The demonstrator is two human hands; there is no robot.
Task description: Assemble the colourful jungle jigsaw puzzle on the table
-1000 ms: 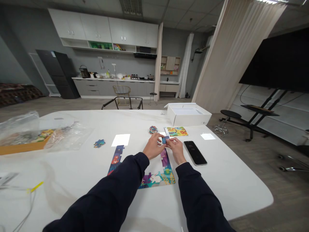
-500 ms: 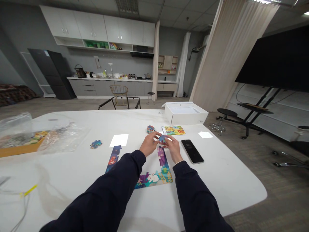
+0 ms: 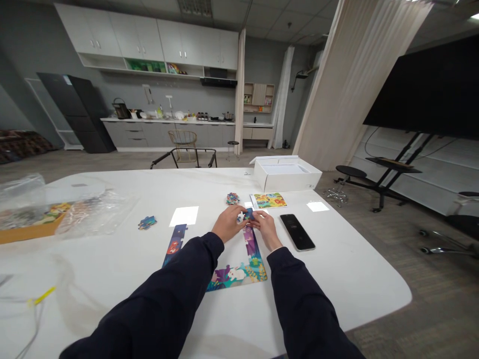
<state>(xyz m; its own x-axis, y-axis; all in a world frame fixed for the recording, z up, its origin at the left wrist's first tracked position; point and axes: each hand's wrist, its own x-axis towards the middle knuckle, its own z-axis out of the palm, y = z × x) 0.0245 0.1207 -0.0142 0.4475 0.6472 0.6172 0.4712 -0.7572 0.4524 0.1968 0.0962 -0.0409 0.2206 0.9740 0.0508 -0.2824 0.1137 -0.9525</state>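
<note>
A blue puzzle piece (image 3: 248, 215) is at the top of the right side of a partly joined jigsaw puzzle (image 3: 237, 274). My left hand (image 3: 228, 223) has its thumb and fingers closed on the piece's left edge. From the other side, my right hand (image 3: 267, 229) pinches the same piece, its fingertips close to the purple part below. The joined strip runs down the right and along the bottom, with a white rabbit on it. A separate left strip (image 3: 175, 244) is partly covered by my left sleeve.
Loose puzzle pieces lie in one small pile (image 3: 232, 198) beyond my hands and another (image 3: 147, 222) to the left. A picture card (image 3: 270, 200), a phone (image 3: 298, 232) and a white box (image 3: 287, 175) are on the right. Plastic bags (image 3: 92, 214) and an orange tray (image 3: 33, 233) sit far left.
Both hands have lowered the blue piece from just above the table to the upper end of the puzzle's right side. The view has shifted slightly.
</note>
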